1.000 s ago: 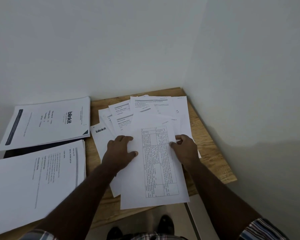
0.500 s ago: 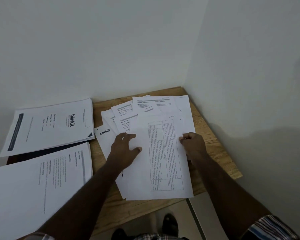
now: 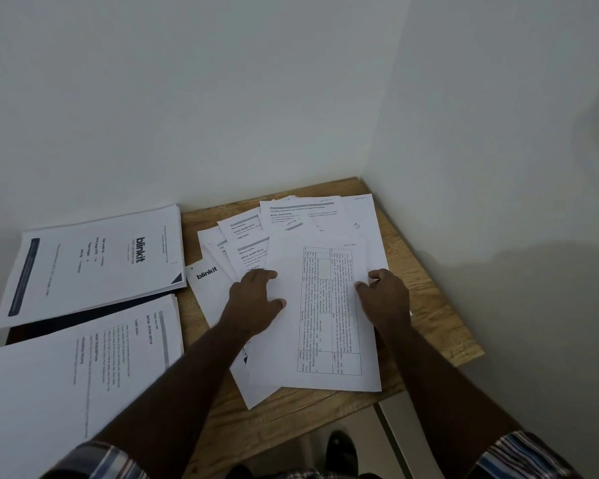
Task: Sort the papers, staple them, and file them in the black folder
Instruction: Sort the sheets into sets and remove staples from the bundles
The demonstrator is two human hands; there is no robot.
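Sorting in hand | table sheet atop fanned papers on worktop | left hand pressed flat, right hand pinching its edge | next: sheet to be lifted off to a sorted stack

Wooden table in white wall corner
Black shoes on pale floor below table edge; striped sleeves at frame btm.
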